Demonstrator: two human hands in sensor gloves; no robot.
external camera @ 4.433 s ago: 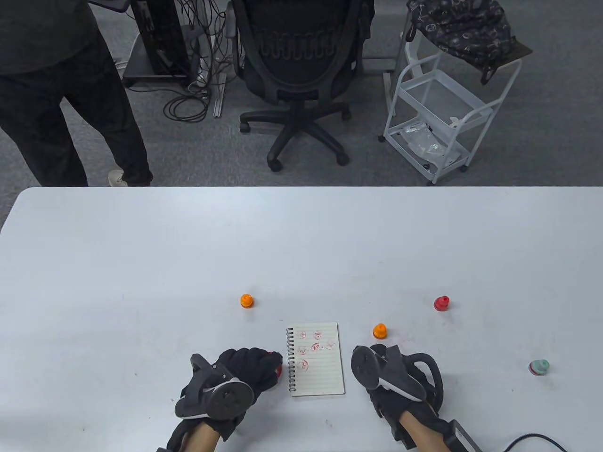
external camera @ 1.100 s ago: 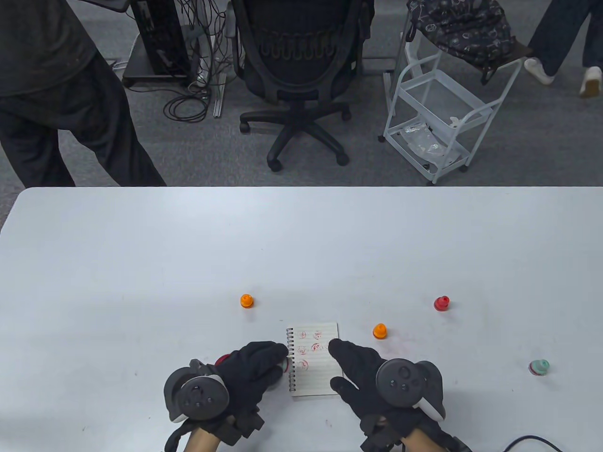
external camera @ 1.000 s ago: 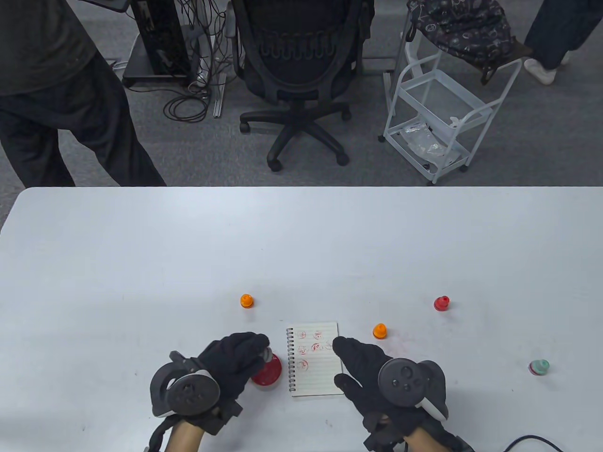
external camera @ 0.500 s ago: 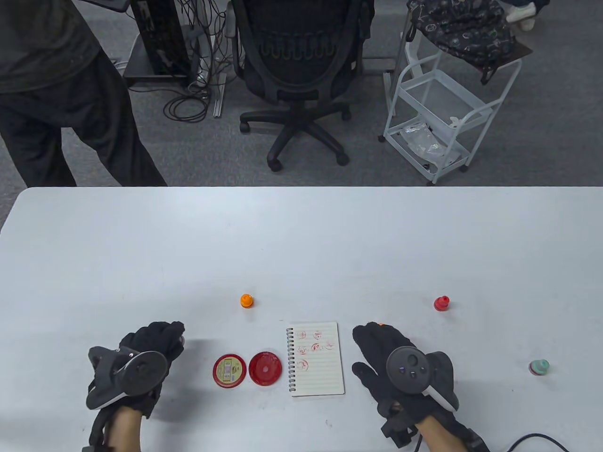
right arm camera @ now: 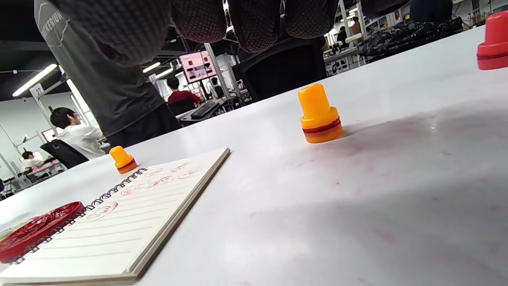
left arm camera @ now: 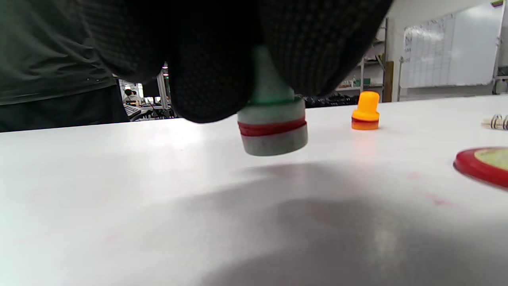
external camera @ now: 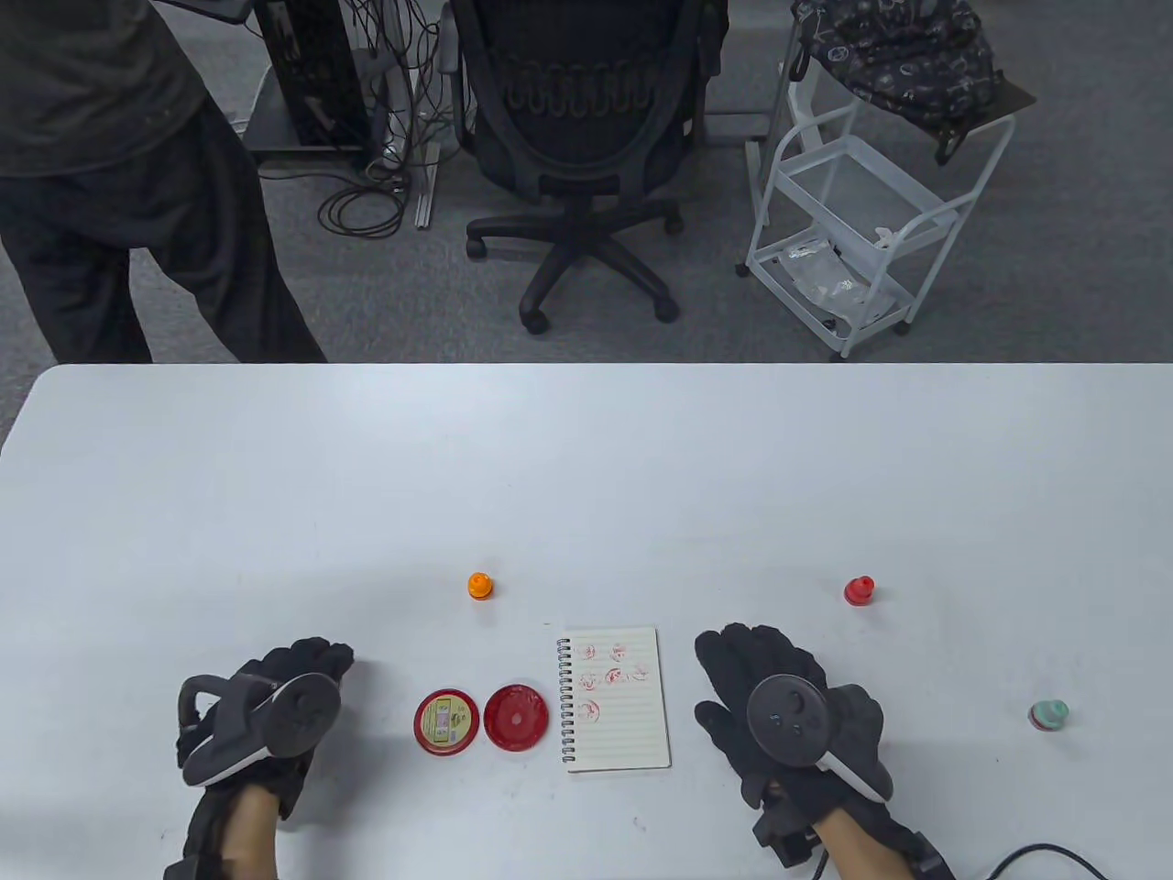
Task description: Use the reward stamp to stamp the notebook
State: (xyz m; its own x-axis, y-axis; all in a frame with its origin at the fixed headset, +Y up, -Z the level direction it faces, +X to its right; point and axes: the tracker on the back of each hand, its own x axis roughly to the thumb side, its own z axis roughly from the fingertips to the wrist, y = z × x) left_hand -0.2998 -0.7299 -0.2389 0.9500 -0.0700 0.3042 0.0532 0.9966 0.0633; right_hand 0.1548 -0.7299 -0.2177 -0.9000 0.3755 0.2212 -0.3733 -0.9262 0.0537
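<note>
A green-topped stamp (left arm camera: 272, 123) is pinched in the left hand (external camera: 275, 710), left of the notebook (external camera: 617, 698).
The right hand (external camera: 779, 706) is held relaxed, grasping nothing, right of the notebook.

Probably an office — swivel chair (external camera: 575, 137), whiteboard (left arm camera: 448, 51), desks with monitors (right arm camera: 197, 66)

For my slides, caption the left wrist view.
Left hand holds a green-topped stamp just above the white table, orange stamp behind.

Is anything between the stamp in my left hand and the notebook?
Yes: the round red lid and the open red ink pad lie side by side between the green-handled stamp in the left hand and the white spiral notebook.
</note>
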